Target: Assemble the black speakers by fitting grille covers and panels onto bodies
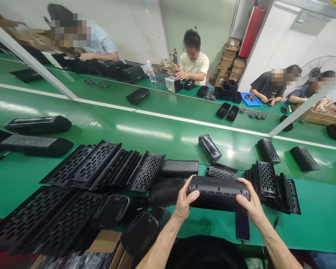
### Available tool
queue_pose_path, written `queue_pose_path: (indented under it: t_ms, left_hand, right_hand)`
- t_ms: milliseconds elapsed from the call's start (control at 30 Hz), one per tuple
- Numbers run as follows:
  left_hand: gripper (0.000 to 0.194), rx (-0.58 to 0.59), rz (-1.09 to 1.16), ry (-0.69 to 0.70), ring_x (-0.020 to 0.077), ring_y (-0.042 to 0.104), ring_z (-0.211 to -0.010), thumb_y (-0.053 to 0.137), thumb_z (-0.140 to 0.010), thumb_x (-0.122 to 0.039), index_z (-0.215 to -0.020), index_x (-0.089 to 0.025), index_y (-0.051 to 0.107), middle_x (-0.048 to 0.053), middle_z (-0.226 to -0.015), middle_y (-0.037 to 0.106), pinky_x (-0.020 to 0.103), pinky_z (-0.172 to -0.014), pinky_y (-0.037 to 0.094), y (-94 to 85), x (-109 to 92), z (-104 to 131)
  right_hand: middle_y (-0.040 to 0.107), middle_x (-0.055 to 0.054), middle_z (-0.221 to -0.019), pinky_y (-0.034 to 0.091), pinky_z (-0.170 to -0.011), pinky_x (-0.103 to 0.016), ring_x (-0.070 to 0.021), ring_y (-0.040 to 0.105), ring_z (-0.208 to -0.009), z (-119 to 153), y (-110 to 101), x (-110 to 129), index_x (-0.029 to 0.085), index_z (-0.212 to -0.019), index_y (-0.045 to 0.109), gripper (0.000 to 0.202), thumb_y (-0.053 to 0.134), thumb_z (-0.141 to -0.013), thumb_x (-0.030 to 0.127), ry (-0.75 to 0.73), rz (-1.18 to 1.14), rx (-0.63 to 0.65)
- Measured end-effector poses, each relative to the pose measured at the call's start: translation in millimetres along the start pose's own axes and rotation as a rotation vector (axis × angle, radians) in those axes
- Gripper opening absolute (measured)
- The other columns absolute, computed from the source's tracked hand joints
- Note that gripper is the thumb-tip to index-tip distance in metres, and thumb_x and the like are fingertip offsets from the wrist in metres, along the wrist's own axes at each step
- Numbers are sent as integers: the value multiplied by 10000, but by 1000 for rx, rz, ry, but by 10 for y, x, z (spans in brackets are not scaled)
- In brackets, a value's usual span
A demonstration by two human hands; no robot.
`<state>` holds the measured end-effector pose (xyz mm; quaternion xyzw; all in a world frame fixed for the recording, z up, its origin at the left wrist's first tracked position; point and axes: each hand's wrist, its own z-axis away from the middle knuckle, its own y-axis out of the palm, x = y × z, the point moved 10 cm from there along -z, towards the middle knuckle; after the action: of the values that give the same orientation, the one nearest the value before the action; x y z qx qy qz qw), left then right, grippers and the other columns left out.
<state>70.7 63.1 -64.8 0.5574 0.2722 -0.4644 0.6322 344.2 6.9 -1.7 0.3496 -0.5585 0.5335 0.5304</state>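
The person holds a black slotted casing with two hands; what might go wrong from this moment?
If the left grip or right grip slips, the black slotted casing might fall onto the smartphone, which lies just below it in the view. A swing rightward might also knock the perforated panels grouped there.

Green bench (319,228): perforated black panels (147,171) left and right; phone (242,228) near edge.
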Motion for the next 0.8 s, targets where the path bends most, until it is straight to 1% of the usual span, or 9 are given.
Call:
queue_pose_path:
  t_ms: [133, 267, 333, 433, 533, 600, 667, 733, 800]
  left_hand:
    - [939, 78, 2, -92, 410, 402, -1508, 830, -744, -512, -1547, -173, 480, 141, -1570, 541, 530, -1268, 290, 3, 114, 49]
    - [931, 166, 2, -9, 391, 257, -1582, 830, -756, -476, -1575, -243, 454, 77, -1688, 380, 508, -1294, 245, 47, -21, 124]
    - [929, 182, 4, 46, 402, 289, -1568, 824, -754, -480, -1574, -241, 457, 82, -1668, 417, 515, -1288, 259, 81, -95, 142]
    - [946, 201, -34, 89, 416, 363, -1530, 818, -757, -484, -1581, -212, 442, 113, -1619, 487, 536, -1272, 286, 142, -153, 146]
    - [959, 220, -95, 95, 408, 338, -1543, 799, -786, -496, -1606, -213, 392, 119, -1649, 440, 524, -1269, 285, 178, -172, 148]
    - [978, 263, -117, 79, 407, 335, -1541, 789, -792, -519, -1621, -231, 358, 114, -1665, 410, 510, -1258, 297, 218, -162, 157]
    - [910, 256, -126, 69, 409, 428, -1470, 762, -804, -543, -1588, -242, 414, 118, -1621, 464, 503, -1220, 339, 210, -150, 146]
    - [779, 175, -114, 56, 388, 552, -1325, 729, -813, -546, -1498, -240, 521, 116, -1520, 556, 492, -1149, 407, 138, -138, 100]
    - [701, 100, -96, 25, 354, 618, -1194, 732, -797, -525, -1418, -233, 585, 110, -1427, 614, 460, -1070, 464, 82, -110, 35]
  right_hand:
    - [631, -88, -1410, 471, -1093, -454, -332, 612, -1269, 38, 65, -182, 310, -1398, 580, 705, 785, -797, 617, 176, -131, 55]
    - [530, -108, -1555, 443, -1137, -483, -362, 553, -1375, 161, 63, -164, 335, -1555, 435, 983, 853, -720, 639, 218, -199, 174]
    - [555, -122, -1527, 467, -1113, -477, -366, 587, -1334, 209, 10, -170, 329, -1579, 400, 1034, 878, -705, 605, 200, -187, 168]
    - [623, -134, -1429, 522, -1040, -467, -366, 649, -1233, 245, -71, -244, 300, -1545, 440, 957, 842, -734, 612, 185, -154, 115]
    - [582, -132, -1479, 534, -1036, -458, -362, 636, -1260, 246, -92, -277, 299, -1517, 459, 888, 796, -768, 638, 168, -106, 128]
    - [492, -126, -1576, 527, -1061, -449, -362, 577, -1350, 238, -95, -199, 319, -1519, 446, 874, 799, -778, 619, 114, -61, 162]
    - [388, -111, -1657, 502, -1104, -446, -366, 461, -1466, 236, -93, -48, 335, -1515, 451, 859, 829, -778, 562, 27, 22, 192]
    - [338, -96, -1688, 462, -1153, -463, -369, 345, -1543, 243, -71, 96, 342, -1502, 479, 812, 842, -792, 497, -44, 121, 212]
    - [365, -94, -1672, 442, -1171, -487, -381, 327, -1551, 233, -41, 184, 343, -1456, 538, 741, 844, -795, 478, -71, 169, 219]
